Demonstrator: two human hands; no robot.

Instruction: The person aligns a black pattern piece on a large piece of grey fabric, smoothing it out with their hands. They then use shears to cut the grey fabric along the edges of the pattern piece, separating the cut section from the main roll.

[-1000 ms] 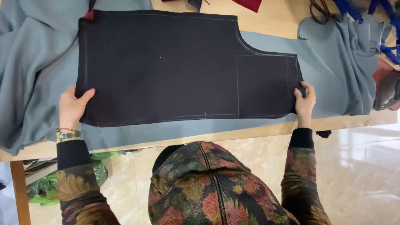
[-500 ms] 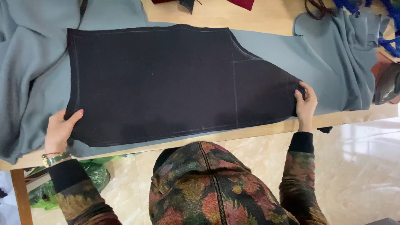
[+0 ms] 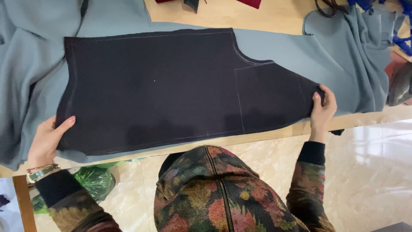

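1. Centrally, a dark navy cut fabric panel with pale chalk-like stitch lines near its edges is laid flat on a wider grey-blue cloth, which is spread over a light wooden tabletop.
2. The panel's left near corner is held by the left hand; the thumb is laid on top of the dark fabric and the other fingers are hidden beneath the edge, so the hand is closed on the cloth.
3. The panel's narrow right end is pinched by the right hand, with the fingers curled tightly around the fabric edge, just beside the near edge of the tabletop.
4. A gold-coloured bracelet is worn on the left wrist, and both arms are covered by dark sleeves with a multicoloured floral pattern.
5. A curved cut-out is seen along the panel's far edge, right of the middle, where the panel narrows toward the right hand.
6. At the far right, a dark rounded object is partly seen resting near the grey-blue cloth; what it is cannot be told.
7. Below the tabletop on the left, a green plastic bag is seen on the pale tiled floor.
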